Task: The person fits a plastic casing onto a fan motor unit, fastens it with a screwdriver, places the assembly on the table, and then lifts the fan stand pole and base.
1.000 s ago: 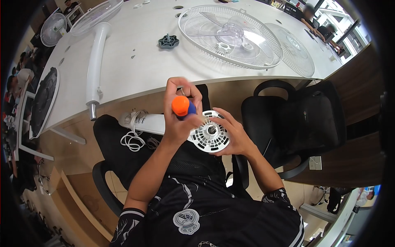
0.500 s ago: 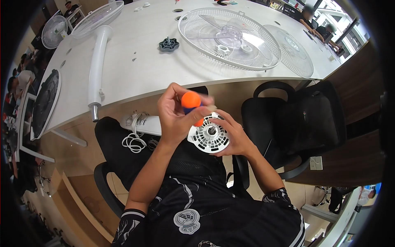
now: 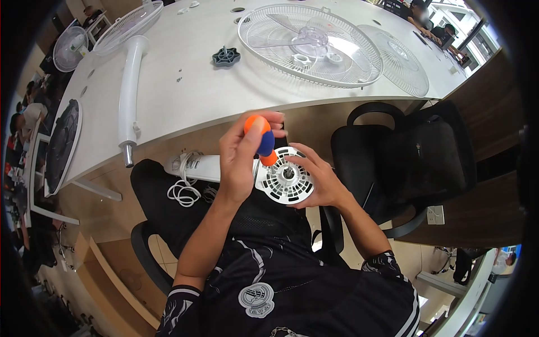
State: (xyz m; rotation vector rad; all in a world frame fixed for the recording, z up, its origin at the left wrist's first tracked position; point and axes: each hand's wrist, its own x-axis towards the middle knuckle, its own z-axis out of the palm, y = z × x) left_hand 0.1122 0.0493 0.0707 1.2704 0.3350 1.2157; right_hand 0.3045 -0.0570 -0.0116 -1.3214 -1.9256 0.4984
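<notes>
My left hand [image 3: 238, 151] is wrapped round an orange and blue screwdriver handle [image 3: 265, 143], thumb along its side and some fingers raised. The lower orange end points at the upper left rim of a round white slotted fan housing [image 3: 281, 194]; the tip is too small to make out. My right hand [image 3: 323, 180] grips that housing from the right, fingers over its upper edge. A metal shaft shows at its centre. The white fan body with a coiled cable [image 3: 182, 194] lies to the left, above my lap.
On the white table [image 3: 185, 101] lie a fan cage with clear blades [image 3: 309, 42], another grille [image 3: 401, 59], a dark green knob [image 3: 226, 57] and a white pole [image 3: 131, 84]. A black chair [image 3: 415, 151] stands right. People sit far right.
My left hand has tilted the screwdriver handle, so its blue middle shows more. The housing stays in my right hand. The whole view has shifted slightly.
</notes>
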